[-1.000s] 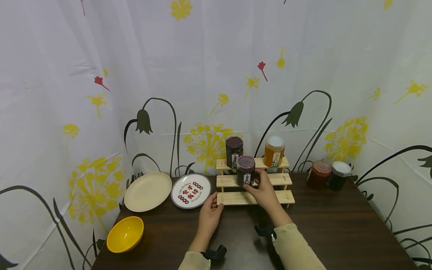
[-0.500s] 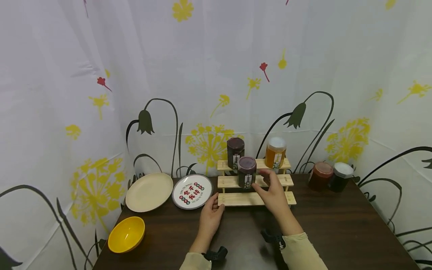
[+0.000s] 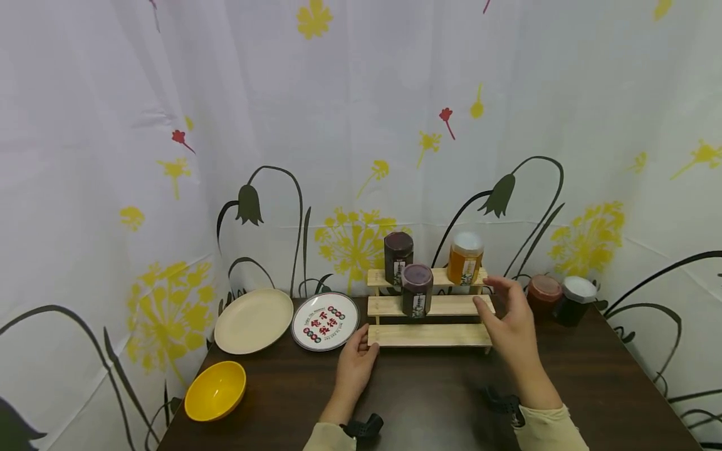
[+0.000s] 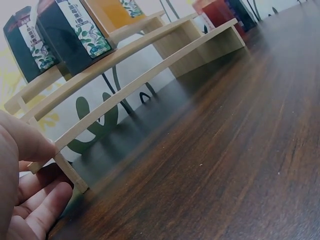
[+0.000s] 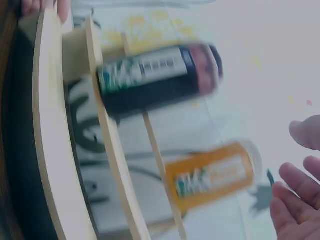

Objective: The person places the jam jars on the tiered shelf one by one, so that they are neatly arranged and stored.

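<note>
A three-tier wooden rack (image 3: 429,335) stands on the dark table. My left hand (image 3: 355,363) grips the left end of its lowest shelf, thumb over the edge and fingers below, as the left wrist view shows. On the middle tier sits a dark jar with a purple lid (image 3: 417,291). Behind it on the top tier stand another dark jar (image 3: 398,258) and, at the right, an amber jar with a white lid (image 3: 465,258). My right hand (image 3: 513,319) is beside the rack's right end, fingers apart and holding nothing; in the right wrist view its fingers (image 5: 295,200) are spread.
Behind my right hand are a red jar (image 3: 544,293) and a dark jar with a white lid (image 3: 574,300). Left of the rack lie a white printed plate (image 3: 304,326), a cream plate (image 3: 254,321) and a yellow bowl (image 3: 215,391). A patterned curtain (image 3: 350,125) hangs behind.
My right hand has let go of the purple-lidded jar, leaving it on the middle tier, and moved right to the rack's end. The left hand has stayed on the rack.
</note>
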The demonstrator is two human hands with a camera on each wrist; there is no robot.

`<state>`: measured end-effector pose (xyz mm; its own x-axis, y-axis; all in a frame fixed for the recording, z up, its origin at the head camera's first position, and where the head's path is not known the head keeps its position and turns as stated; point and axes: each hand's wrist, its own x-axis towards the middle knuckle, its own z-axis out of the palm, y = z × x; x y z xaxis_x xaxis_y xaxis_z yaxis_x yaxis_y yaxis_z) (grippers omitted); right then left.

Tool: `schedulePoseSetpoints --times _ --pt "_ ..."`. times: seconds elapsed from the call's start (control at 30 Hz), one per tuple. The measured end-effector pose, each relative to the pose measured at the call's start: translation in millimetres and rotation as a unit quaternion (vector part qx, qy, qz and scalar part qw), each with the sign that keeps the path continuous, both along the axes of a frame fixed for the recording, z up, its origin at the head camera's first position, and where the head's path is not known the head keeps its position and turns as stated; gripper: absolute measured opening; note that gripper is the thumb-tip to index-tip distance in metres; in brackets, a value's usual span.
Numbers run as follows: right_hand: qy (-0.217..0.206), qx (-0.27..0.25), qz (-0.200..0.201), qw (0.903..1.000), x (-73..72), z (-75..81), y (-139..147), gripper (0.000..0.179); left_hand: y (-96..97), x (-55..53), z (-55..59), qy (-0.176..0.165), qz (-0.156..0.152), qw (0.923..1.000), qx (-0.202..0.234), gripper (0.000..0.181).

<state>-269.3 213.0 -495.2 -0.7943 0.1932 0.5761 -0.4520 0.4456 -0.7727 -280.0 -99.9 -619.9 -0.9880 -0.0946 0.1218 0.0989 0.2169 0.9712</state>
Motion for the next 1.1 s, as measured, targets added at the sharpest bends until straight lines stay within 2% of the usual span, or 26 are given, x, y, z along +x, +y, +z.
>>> schedulePoseSetpoints --times 0.17,0.3,0.43,0.6,0.7,0.87,1.1 --pt "0.040 -0.030 -0.056 0.9972 6.4 -0.6 33 0.049 -0.6 -2.4 0.7 0.011 -0.002 0.9999 0.005 0.055" --pt "0.054 -0.048 -0.112 0.9911 4.3 1.8 64 0.050 0.1 -4.7 0.5 0.018 -0.004 0.9998 0.010 0.055" --pt "0.048 -0.064 -0.166 0.9828 -2.9 2.7 102 0.052 0.7 -4.0 -0.3 0.014 -0.007 0.9998 0.013 0.055" --pt "0.029 -0.086 -0.207 0.9740 -10.5 0.2 142 0.055 1.4 -0.8 -2.2 0.012 -0.002 0.9998 0.013 0.055" --pt "0.003 -0.103 -0.210 0.9722 -14.0 -0.5 159 0.059 1.5 -0.8 -3.3 0.013 -0.002 0.9999 0.008 0.055" --pt "-0.085 -0.112 -0.187 0.9723 -22.7 -1.0 181 0.075 0.2 -2.8 -1.7 0.018 0.000 0.9998 0.010 0.055" --pt "-0.195 -0.065 -0.111 0.9723 -33.1 -20.0 212 0.096 0.4 -1.8 -1.3 0.003 -0.001 1.0000 0.005 0.056"
